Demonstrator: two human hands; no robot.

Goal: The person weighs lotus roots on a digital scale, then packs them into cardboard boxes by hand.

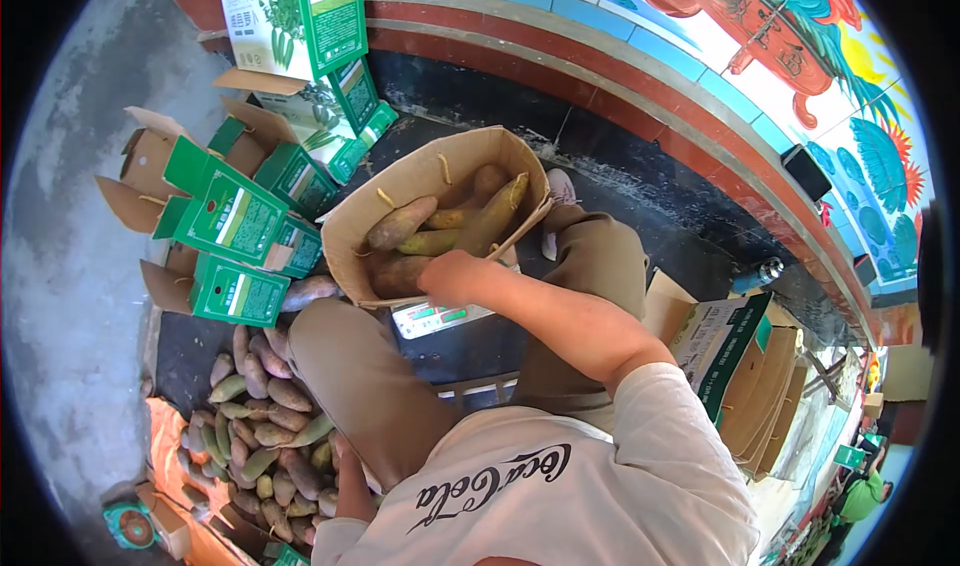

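Above dark flooring (615,181), a brown cardboard box (352,216) is corralling oblong brownish-green tubers (402,222); I can't tell my hands' (453,277) grip.

Open-topped brown cardboard box (415,183): entry from above, far side. Obstacles: oblong brown and green vegetables (400,224), inside; green-and-white cardboard cartons (228,208), left; brown-trousered legs (365,381), near side and right; bare right hand (455,278), near rim.

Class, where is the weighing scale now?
In the head view, the weighing scale is just left of centre, between the person's legs, partly hidden by the cardboard box.
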